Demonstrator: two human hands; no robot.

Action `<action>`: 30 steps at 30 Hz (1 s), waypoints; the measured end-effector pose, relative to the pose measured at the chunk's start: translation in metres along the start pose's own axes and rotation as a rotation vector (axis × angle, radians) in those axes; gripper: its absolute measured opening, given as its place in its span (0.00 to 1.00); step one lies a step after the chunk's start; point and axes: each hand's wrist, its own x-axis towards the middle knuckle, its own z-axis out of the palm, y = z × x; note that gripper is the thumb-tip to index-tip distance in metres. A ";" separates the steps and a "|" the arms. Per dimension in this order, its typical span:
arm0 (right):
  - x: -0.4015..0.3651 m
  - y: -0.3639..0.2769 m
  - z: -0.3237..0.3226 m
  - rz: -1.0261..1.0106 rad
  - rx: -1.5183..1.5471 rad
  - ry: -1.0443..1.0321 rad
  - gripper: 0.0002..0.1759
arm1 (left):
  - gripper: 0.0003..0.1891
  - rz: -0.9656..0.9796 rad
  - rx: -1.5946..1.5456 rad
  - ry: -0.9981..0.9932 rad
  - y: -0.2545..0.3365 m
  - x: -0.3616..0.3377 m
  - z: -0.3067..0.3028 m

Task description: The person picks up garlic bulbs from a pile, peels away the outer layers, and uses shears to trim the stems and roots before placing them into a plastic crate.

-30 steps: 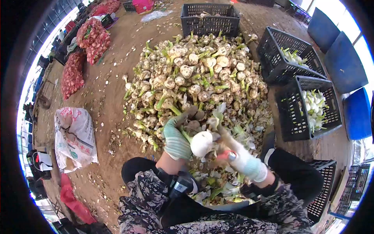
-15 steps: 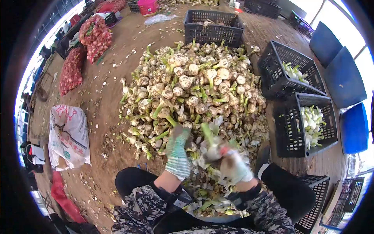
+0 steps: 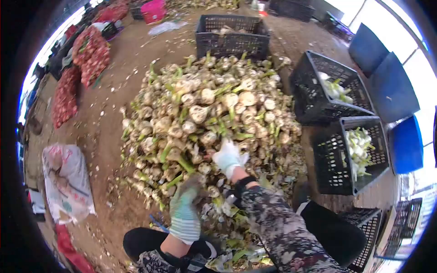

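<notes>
A broad heap of garlic bulbs [image 3: 200, 113] with green stem stubs and dirt on them lies in front of me. My right hand [image 3: 229, 157], in a white glove, reaches onto the middle of the heap. Its fingers stretch over the bulbs with the thumb side apart, and a small red spot shows by the thumb. My left hand [image 3: 185, 207], in a green-and-white striped glove, is at the heap's near edge, just below a bulb with a thick green stem [image 3: 184, 164]. Motion blurs its dark fingertips. Peeled skins and leaf scraps [image 3: 236, 248] lie between my legs.
Black crates stand on the right, an upper crate [image 3: 314, 107] and a lower crate [image 3: 323, 159], both with cleaned white garlic. Another black crate [image 3: 232, 43] sits behind the heap. To the left are red mesh sacks [image 3: 91, 54] and a white woven sack [image 3: 68, 182].
My right hand has left the trimmed bulb it held and moved up and left onto the heap. A white bulb now shows in the upper right crate. The view has shifted.
</notes>
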 end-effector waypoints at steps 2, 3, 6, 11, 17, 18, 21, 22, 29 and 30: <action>0.015 0.005 0.003 0.025 0.006 -0.058 0.33 | 0.17 -0.017 0.028 0.014 0.003 -0.001 0.006; 0.018 0.008 0.006 0.009 -0.004 -0.065 0.34 | 0.17 -0.016 0.027 0.000 0.003 -0.001 0.007; -0.004 0.027 0.002 -0.129 0.079 0.026 0.37 | 0.16 -0.003 0.078 -0.078 0.004 -0.001 0.008; -0.047 0.105 0.014 0.325 1.558 -0.534 0.22 | 0.16 0.123 0.051 -0.030 -0.003 -0.004 -0.007; -0.154 0.030 -0.079 0.067 2.201 -0.615 0.40 | 0.21 -0.263 0.061 -0.054 -0.028 -0.014 0.000; -0.153 0.060 -0.046 0.066 2.047 -0.542 0.39 | 0.24 -0.336 0.047 -0.168 -0.030 -0.018 -0.001; -0.171 0.035 -0.084 -0.088 1.838 -0.441 0.35 | 0.27 -0.364 -0.307 -0.484 -0.014 -0.031 0.003; -0.169 0.033 -0.092 -0.178 1.505 -0.376 0.33 | 0.27 -0.355 -0.312 -0.485 -0.005 -0.038 0.008; -0.190 0.015 -0.119 -0.292 1.208 -0.207 0.33 | 0.31 -0.133 -0.144 -0.607 0.014 -0.038 0.008; -0.199 0.011 -0.129 -0.116 1.347 -0.334 0.31 | 0.32 -0.075 -0.121 -0.591 0.013 -0.039 0.009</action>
